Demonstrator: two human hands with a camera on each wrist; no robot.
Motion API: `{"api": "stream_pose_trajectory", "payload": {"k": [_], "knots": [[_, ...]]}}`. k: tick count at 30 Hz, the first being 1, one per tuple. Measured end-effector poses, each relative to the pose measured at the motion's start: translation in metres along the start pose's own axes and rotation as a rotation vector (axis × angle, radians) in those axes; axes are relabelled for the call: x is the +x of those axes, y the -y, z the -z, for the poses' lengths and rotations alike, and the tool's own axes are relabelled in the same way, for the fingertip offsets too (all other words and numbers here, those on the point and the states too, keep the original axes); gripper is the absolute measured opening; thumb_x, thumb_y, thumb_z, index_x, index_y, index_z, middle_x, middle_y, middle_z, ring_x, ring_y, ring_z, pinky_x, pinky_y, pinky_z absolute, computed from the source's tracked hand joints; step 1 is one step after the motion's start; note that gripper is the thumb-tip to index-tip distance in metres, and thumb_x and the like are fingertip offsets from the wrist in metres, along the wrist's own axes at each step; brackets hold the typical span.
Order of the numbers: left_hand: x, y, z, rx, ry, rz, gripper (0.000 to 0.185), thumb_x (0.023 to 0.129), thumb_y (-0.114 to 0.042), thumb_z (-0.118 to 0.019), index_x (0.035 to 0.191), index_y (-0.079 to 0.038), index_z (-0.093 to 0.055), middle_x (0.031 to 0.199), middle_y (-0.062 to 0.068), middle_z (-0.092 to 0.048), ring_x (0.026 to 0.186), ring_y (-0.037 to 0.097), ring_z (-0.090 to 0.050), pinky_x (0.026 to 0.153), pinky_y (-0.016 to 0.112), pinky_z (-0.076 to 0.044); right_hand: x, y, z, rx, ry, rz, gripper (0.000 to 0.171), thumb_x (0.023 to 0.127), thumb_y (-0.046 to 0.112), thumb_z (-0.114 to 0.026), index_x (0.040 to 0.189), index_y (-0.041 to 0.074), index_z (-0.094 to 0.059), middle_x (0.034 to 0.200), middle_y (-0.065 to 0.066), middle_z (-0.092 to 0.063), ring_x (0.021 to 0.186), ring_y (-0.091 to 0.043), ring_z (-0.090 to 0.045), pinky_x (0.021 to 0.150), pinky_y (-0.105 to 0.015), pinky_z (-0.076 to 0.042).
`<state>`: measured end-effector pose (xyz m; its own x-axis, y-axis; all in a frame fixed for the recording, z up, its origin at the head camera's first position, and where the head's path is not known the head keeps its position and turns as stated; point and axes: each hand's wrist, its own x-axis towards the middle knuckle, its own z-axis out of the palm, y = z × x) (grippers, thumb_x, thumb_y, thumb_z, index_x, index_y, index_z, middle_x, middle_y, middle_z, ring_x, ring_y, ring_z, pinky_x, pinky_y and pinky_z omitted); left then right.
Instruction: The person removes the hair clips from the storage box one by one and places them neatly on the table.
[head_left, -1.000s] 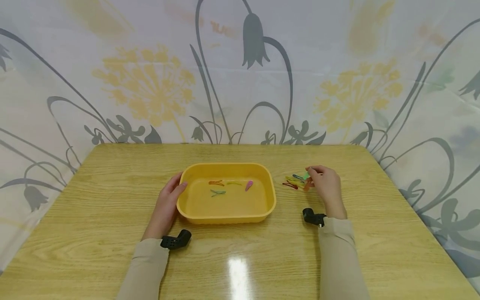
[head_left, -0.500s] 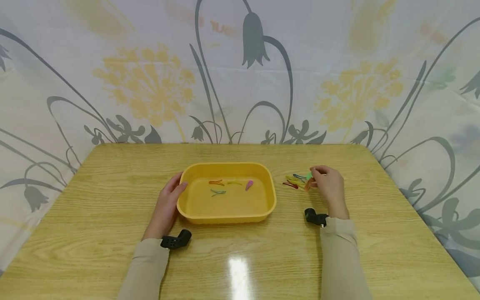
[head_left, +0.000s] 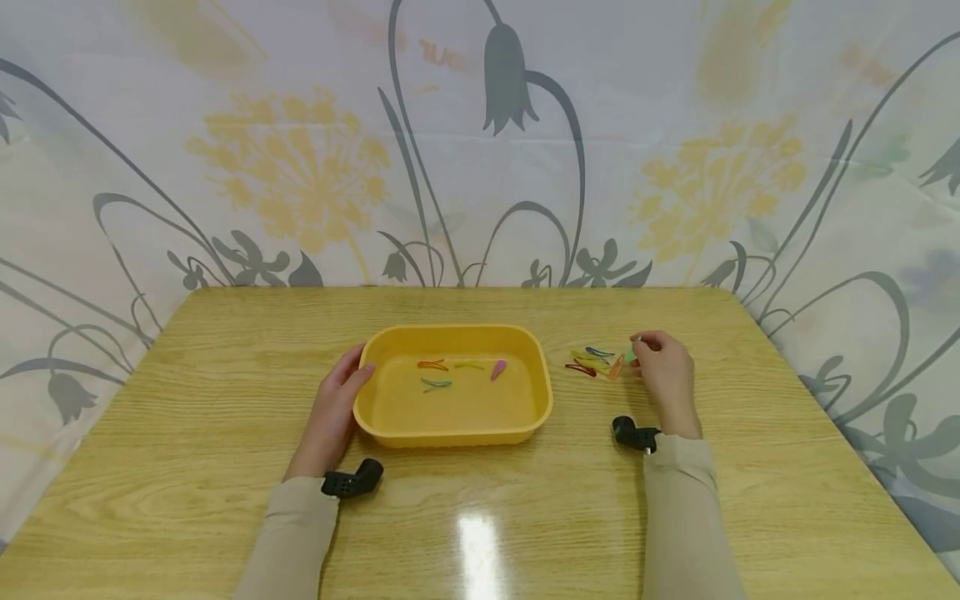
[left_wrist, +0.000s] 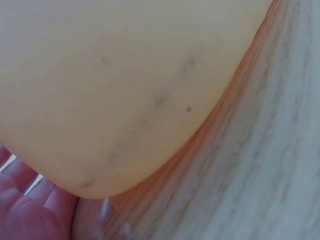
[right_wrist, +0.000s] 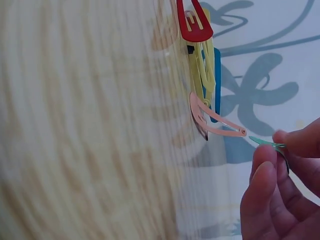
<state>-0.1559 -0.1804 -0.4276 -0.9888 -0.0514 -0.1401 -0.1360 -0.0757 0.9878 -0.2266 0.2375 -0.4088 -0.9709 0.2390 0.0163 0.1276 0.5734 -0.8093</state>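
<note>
While the left hand (head_left: 333,408) lies flat against the tray (head_left: 453,433), steadying it, the right hand (head_left: 663,371) pinches a green clip (right_wrist: 267,143) beside the pile (head_left: 592,362).

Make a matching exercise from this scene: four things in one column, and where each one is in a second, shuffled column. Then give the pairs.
Things:
1. pink clip
2. red clip
3. green clip
4. left hand

Places:
A. pinched in the right hand
B. against the tub's left wall
C. inside the tub
D. on the table, right of the tub

Pairs: 1-C, 2-D, 3-A, 4-B
</note>
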Motion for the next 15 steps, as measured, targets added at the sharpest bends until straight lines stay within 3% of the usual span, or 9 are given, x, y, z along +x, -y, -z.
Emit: {"api": "stream_pose_trajectory", "payload": {"k": [7, 15], "knots": [[0.0018, 0.0008, 0.0005, 0.005, -0.012, -0.005, 0.052, 0.097, -0.033, -0.045, 0.144, -0.018, -0.031, 0.147, -0.002, -0.031, 0.13, 0.014, -0.036, 0.107, 0.034, -0.032, 0.0029, -0.0041, 0.0025, -0.1, 0.04, -0.026, 0.034, 0.094, 0.023, -0.042, 0.115, 0.005, -0.062, 0.086, -0.014, -0.065, 0.063, -0.018, -0.058, 0.054, -0.023, -0.044], [0.0005, 0.0002, -0.0001, 0.003, -0.005, 0.0, 0.051, 0.097, -0.033, -0.045, 0.144, -0.018, -0.031, 0.147, -0.002, -0.031, 0.13, 0.014, -0.036, 0.108, 0.035, -0.031, 0.0003, -0.0062, 0.0046, -0.163, 0.159, -0.045, 0.037, 0.097, 0.023, -0.038, 0.12, 0.001, -0.057, 0.079, -0.007, -0.061, 0.064, -0.015, -0.054, 0.058, -0.024, -0.044]]}}
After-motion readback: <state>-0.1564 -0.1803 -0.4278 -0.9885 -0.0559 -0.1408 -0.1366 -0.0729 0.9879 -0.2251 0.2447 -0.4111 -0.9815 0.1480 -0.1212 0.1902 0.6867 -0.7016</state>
